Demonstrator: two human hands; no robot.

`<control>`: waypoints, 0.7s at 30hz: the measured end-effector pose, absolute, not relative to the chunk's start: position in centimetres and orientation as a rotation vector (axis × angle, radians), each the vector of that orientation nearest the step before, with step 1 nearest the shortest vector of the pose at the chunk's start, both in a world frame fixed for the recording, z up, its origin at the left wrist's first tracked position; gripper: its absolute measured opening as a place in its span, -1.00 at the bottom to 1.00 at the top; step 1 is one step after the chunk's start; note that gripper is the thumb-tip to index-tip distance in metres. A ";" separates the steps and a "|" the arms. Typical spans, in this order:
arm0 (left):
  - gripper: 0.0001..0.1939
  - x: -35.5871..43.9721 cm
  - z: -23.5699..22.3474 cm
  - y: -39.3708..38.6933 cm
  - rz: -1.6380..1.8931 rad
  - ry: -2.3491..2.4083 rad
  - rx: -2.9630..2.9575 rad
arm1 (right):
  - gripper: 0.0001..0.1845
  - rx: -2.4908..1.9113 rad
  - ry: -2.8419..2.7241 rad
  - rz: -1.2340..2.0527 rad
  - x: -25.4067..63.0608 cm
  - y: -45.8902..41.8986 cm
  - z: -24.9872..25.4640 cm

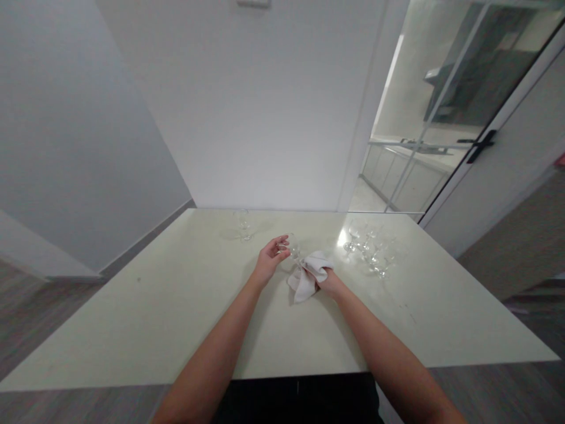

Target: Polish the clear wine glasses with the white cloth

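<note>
Over the middle of the table, my left hand (270, 257) has its fingers curled round the bowl of a clear stemmed glass (292, 246), which is tilted. A white cloth (304, 281) is bunched in my right hand (329, 281), and it wraps the lower end of that glass. The cloth covers most of my right fingers and hides the glass's foot. One corner of the cloth hangs down toward the tabletop.
A single stemmed glass (244, 225) stands at the back left of the pale table (176, 318). Several more clear glasses (371, 247) stand close together at the right. Behind the table rises a white wall (265, 118), with a glass-paned door (415, 118) at the right.
</note>
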State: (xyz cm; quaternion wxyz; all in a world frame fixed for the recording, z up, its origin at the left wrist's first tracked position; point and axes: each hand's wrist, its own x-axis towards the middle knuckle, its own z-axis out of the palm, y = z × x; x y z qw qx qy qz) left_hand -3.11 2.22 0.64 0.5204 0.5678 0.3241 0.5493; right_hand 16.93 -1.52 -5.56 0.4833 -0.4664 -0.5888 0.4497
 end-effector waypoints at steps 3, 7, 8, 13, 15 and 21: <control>-0.40 -3.1 0.6 2.3 1.325 0.789 1.341 | -0.60 -1.116 -1.383 1.051 16.8 -1.6 -5.2; -0.39 -3.2 0.3 2.7 1.383 0.832 1.320 | -0.59 -1.138 -1.378 0.994 16.9 -1.7 -4.6; -0.39 -3.3 0.3 2.8 1.418 0.857 1.316 | -0.57 -1.153 -1.383 0.980 16.9 -1.8 -4.5; -0.37 -3.7 0.8 3.8 1.643 0.970 1.312 | -0.62 -1.133 -1.598 0.993 16.9 -1.9 -4.4; -0.37 -3.1 1.5 3.7 1.689 0.957 1.309 | -0.64 -1.055 -1.795 0.990 16.9 -1.8 -4.3; -0.38 0.5 3.7 1.3 1.490 0.843 1.517 | -0.74 -0.983 -2.050 0.859 17.0 -1.5 -3.8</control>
